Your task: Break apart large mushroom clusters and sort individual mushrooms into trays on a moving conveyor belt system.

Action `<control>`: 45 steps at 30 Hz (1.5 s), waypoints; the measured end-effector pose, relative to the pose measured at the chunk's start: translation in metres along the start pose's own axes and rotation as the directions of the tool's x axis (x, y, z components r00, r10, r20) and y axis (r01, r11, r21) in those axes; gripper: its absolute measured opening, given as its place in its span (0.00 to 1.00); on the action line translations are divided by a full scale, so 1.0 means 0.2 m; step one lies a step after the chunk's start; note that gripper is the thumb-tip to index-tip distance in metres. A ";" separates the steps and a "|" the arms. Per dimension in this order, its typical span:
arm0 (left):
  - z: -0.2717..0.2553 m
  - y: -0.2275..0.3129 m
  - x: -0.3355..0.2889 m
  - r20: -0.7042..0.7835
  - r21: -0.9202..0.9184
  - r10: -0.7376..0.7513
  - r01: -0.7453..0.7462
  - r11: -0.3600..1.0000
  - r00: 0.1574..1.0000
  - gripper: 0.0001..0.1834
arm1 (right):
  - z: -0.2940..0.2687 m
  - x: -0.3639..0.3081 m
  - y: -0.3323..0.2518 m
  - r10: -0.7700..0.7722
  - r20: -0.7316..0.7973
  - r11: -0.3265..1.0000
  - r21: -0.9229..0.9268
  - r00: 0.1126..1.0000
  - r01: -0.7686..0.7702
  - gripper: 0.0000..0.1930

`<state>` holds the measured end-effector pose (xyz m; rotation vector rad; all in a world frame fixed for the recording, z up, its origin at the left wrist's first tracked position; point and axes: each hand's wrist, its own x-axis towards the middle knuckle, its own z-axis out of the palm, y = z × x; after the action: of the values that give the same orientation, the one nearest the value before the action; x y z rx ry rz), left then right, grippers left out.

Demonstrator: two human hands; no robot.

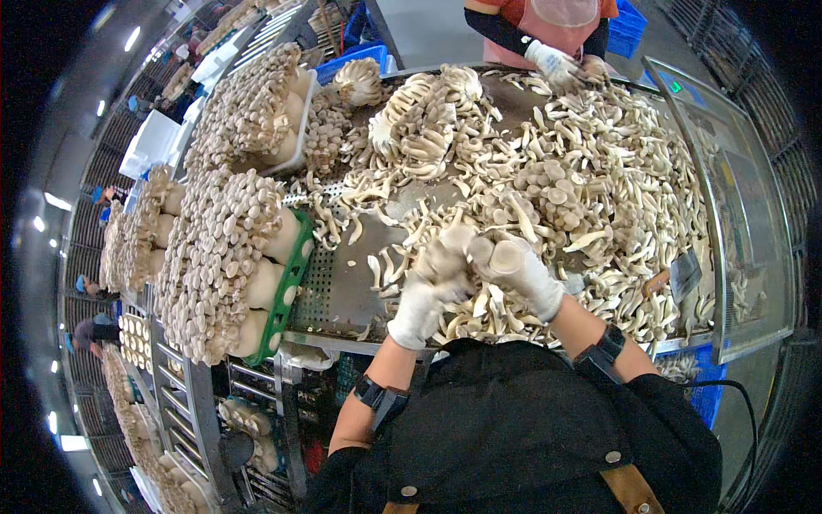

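Both my hands wear white gloves and work over a metal sorting table (351, 291) covered in pale mushrooms. My left hand (425, 291) grips a small mushroom clump (451, 244) at its stems. My right hand (524, 272) is closed around a thick mushroom stem base (505, 254) right beside it. The two hands nearly touch above a loose mushroom pile (599, 180).
A green crate (291, 287) and a white crate (301, 128) of mushroom clusters stand at the left. A cleaver (681, 274) lies among the mushrooms at right, near a glass panel (736, 197). A co-worker's gloved hand (552, 64) sorts at the far edge. Blue crates (629, 26) sit behind.
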<state>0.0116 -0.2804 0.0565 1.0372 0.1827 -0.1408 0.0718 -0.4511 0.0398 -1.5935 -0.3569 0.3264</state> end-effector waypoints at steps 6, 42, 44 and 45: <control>-0.24 -0.04 0.07 -0.278 -0.188 0.032 -0.087 0.978 0.960 0.16 | -0.09 0.03 0.10 0.054 0.078 0.989 0.132 0.995 -0.064 0.48; -0.73 -0.09 0.20 -0.398 0.767 0.251 0.169 0.619 0.882 0.13 | -0.10 0.01 0.03 0.350 0.269 0.644 -0.765 0.897 -0.022 0.19; -0.55 -0.13 0.29 -0.442 0.280 0.240 -0.121 0.952 0.864 0.14 | -0.05 0.08 0.16 0.345 0.156 0.643 -0.758 0.925 -0.112 0.21; -0.45 -0.09 0.32 -0.426 0.257 0.249 -0.147 0.955 0.870 0.16 | -0.04 0.11 0.31 0.267 0.126 0.623 -0.779 0.956 -0.071 0.23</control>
<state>0.0635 -0.2132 -0.0178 1.2916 0.4935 0.2840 0.0972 -0.4520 -0.0218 -2.4687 -0.5769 0.5598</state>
